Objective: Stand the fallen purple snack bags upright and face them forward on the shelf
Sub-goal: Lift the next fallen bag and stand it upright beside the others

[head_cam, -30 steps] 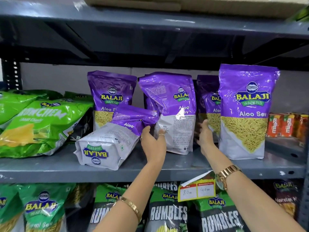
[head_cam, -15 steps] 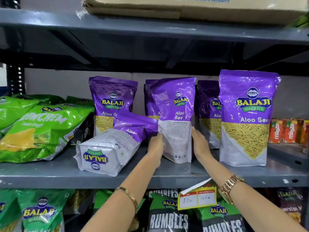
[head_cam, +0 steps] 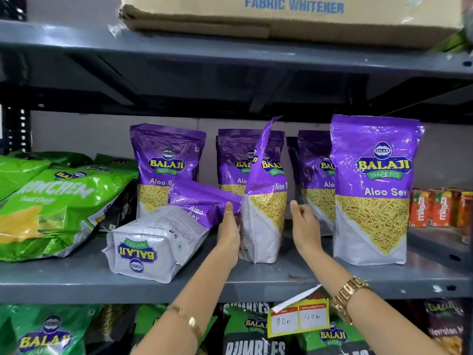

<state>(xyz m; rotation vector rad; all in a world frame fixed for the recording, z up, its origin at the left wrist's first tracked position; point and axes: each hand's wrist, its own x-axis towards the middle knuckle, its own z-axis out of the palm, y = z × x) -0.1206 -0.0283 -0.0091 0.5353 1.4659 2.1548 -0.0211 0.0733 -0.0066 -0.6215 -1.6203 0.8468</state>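
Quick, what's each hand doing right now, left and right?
Left hand: open, flat against the side of the middle purple bag, not gripping.
Right hand: open, fingers loosely curled, beside that bag, holding nothing.

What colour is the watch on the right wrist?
Gold watch, seen in the head view.

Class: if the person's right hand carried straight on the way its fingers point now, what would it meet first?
Probably the purple bag standing at the back; the right hand points up and inward toward its lower front. Depth is unclear.
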